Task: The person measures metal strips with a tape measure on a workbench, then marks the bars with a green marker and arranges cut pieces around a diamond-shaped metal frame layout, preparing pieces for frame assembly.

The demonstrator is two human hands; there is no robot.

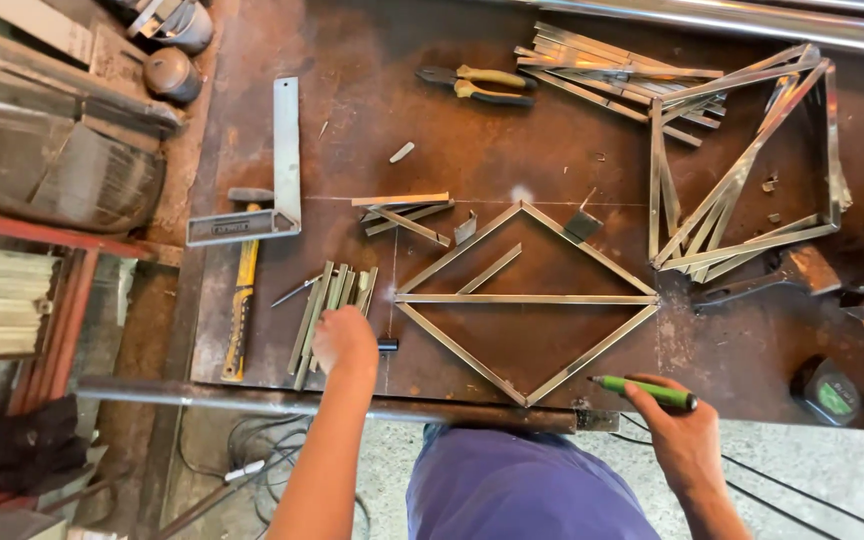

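Head view: left hand [344,340] rests closed on short metal strips [330,305] at the near left of the table [372,110]. Strips look light, stiff, sharp-edged; grip mid-length. Right hand [687,432] grips a green marker [644,391] near a diamond-shaped frame [527,300]. Surface is rusty steel; workshop is cluttered.

Left hand [344,340] on short metal strips [330,305], right hand [680,432] gripping green marker [644,392], beside diamond frame [527,300].

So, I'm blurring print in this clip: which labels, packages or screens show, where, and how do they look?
Square: left of the metal strips, grey L-shape, dark label band on its short arm.
Tape measure: table's right front corner, black case, green label.
Hammer: below the square, yellow handle, dark print.
No packages or screens.
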